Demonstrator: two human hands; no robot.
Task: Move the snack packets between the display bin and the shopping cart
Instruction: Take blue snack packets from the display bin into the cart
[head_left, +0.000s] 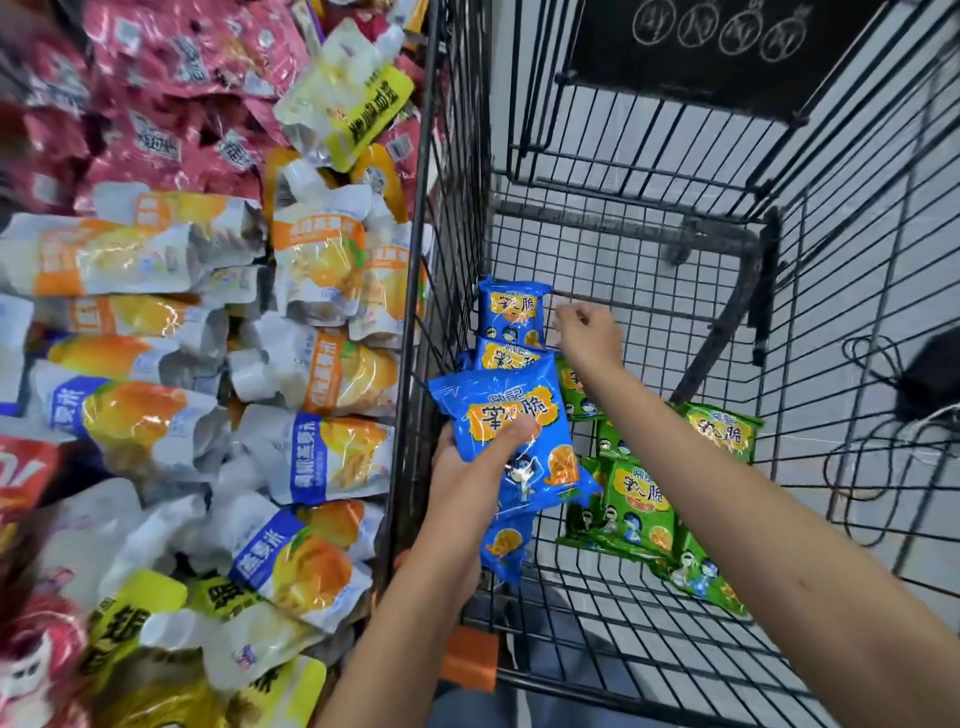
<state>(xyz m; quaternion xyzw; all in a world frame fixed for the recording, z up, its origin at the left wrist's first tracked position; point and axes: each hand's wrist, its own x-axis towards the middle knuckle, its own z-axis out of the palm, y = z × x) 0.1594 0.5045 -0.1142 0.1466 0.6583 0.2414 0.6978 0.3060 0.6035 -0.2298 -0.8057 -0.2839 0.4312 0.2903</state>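
Observation:
My left hand (467, 457) grips a blue snack packet (511, 415) just inside the left wall of the black wire shopping cart (649, 649), thumb across its front. Under it hangs a second blue packet (506, 548); whether that hand holds it too I cannot tell. Further in, my right hand (589, 335) reaches down with curled fingers beside two more blue packets (511, 317) that lean on the cart's left wall; I cannot tell whether it pinches one. Several green packets (636, 501) lie on the cart floor. The display bin (408, 332) to the left is heaped with packets.
The bin holds white-and-orange mango pouches (311, 260), pink packets (171, 78) at the back and yellow ones (135, 618) at the front. A black board (701, 47) hangs at the cart's far end. Dark cables (883, 415) lie on the floor to the right.

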